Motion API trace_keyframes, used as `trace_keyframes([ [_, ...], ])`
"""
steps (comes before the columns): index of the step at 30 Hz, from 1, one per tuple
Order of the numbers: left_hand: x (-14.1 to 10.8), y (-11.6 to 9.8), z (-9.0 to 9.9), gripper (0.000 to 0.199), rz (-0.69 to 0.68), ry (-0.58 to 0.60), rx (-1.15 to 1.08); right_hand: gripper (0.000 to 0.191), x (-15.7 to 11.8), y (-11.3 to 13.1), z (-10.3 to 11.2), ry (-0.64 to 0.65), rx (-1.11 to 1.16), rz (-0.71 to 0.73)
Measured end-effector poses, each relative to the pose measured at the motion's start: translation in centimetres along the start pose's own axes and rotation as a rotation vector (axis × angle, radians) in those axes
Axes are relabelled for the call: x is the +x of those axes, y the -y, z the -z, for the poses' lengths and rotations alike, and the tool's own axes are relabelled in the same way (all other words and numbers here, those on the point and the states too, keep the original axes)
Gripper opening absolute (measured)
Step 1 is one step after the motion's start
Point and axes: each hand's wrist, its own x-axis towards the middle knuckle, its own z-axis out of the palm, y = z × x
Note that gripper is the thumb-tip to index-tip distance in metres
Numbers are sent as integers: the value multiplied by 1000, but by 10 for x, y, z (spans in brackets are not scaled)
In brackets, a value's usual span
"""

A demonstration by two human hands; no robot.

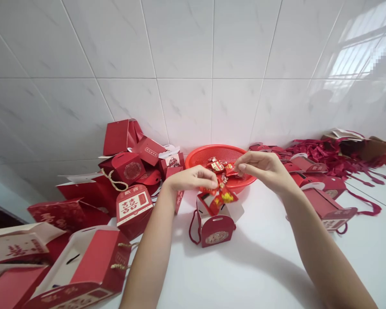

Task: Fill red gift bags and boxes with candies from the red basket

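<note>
Head view: pinching shiny red-and-yellow plastic packets (pixel 225 198) with left hand (pixel 190 177) over open red cardboard box (pixel 216 231); right hand (pixel 266 168) beyond box, grip unclear; packets probably light, slippery, best held by edges.

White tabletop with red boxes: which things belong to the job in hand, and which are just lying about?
In use:
left hand, with a glossy red-and-yellow packet
small open red cardboard box beneath
right hand, at round red plastic basket
wrapped packets in it

Seemingly lying about:
piled red cardboard boxes at left
red cardboard boxes at right
heaped crimson ribbons
</note>
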Motion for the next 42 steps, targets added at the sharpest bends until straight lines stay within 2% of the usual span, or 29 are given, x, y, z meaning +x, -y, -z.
trace_keyframes([
  [1,-5,-7,-1,22,37,89,41,19,-1,3,1,7,-20,7],
  [3,-11,-17,-5,23,91,170,126,20,-3,8,0,49,-88,33],
  [7,-16,-27,-10,29,165,114,359,20,-4,13,-3,185,-269,81],
  [9,-19,-31,-11,33,205,56,461,21,-5,14,-3,246,-362,59],
  [11,-24,-34,-11,37,246,-13,529,23,-7,15,-4,303,-504,-27],
  [14,-31,-36,-9,35,345,-109,614,26,-9,14,-6,416,-799,-253],
  [16,-33,-35,-8,31,452,-120,636,25,-11,14,-9,527,-936,-372],
  [19,-33,-33,-8,28,580,-83,585,26,-11,15,-13,645,-1014,-458],
  [21,-31,-33,-10,34,590,-69,547,24,-12,17,-16,647,-1020,-460],
  [24,-30,-35,-13,46,560,-29,516,19,-13,20,-18,637,-944,-380],
  [27,-29,-36,-15,55,538,19,495,20,-15,21,-22,640,-859,-309],
  [30,-23,-33,-17,63,502,78,488,24,-16,18,-29,590,-785,-263],
  [33,-16,-29,-20,61,427,149,499,30,-16,16,-36,585,-651,-173],
  [36,-12,-25,-21,47,382,211,496,31,-16,14,-40,714,-477,-95],
  [38,-14,-23,-19,44,401,177,481,33,-17,13,-41,804,-426,-99],
  [42,-22,-24,-12,53,420,-43,514,38,-17,8,-41,857,-533,-126],
])
